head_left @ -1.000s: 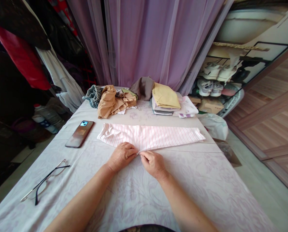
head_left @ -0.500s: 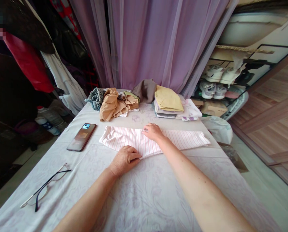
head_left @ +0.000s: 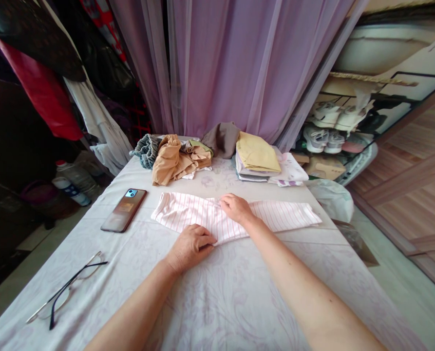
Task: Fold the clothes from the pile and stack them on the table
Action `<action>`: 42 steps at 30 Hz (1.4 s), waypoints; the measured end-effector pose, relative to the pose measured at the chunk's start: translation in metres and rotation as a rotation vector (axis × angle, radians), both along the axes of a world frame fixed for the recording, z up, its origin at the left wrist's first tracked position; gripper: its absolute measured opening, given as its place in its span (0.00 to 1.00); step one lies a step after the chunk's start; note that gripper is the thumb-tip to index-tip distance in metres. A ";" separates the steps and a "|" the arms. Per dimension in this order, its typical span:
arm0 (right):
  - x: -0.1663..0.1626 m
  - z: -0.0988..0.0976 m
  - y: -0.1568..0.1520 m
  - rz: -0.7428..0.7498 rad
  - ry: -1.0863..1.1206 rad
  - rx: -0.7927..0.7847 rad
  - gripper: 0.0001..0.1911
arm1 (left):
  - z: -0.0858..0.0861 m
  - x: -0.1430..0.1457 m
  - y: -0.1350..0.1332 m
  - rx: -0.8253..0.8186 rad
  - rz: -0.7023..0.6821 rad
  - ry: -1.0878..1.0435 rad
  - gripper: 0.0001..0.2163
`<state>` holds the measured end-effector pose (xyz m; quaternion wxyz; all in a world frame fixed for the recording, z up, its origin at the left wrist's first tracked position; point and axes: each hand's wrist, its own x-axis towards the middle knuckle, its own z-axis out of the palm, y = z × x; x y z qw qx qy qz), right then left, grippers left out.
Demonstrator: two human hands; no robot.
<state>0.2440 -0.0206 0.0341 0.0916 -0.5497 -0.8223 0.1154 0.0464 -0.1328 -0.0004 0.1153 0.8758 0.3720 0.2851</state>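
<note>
Two hands, left hand (head_left: 192, 247) and right hand (head_left: 236, 208), fingers (head_left: 204, 240) on one striped garment (head_left: 286, 215). Left of those fingers: one phone (head_left: 124, 210) plus one pair of glasses (head_left: 68, 284). Past them, a bit right, one folded stack (head_left: 257, 154). Way off right, four shoes (head_left: 315, 139); way off left, two bottles (head_left: 71, 190).

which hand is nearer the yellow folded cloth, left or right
Right. The right hand is at the far edge of the striped garment, on the near side of the yellow cloth; the left hand is farther away, at the garment's near edge.
</note>
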 end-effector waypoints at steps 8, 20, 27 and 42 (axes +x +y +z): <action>-0.016 0.014 0.045 -0.091 -0.077 -0.266 0.17 | 0.000 0.002 -0.002 0.021 0.015 0.044 0.07; -0.020 0.034 0.055 -0.053 -0.198 -0.436 0.07 | 0.002 0.003 -0.003 0.035 0.018 0.084 0.07; -0.022 0.019 0.044 -0.174 -0.177 -0.207 0.11 | 0.003 0.003 -0.003 -0.003 0.018 0.070 0.07; -0.058 0.018 0.032 0.010 -0.116 -0.078 0.17 | 0.013 -0.055 0.013 0.078 0.628 -0.025 0.12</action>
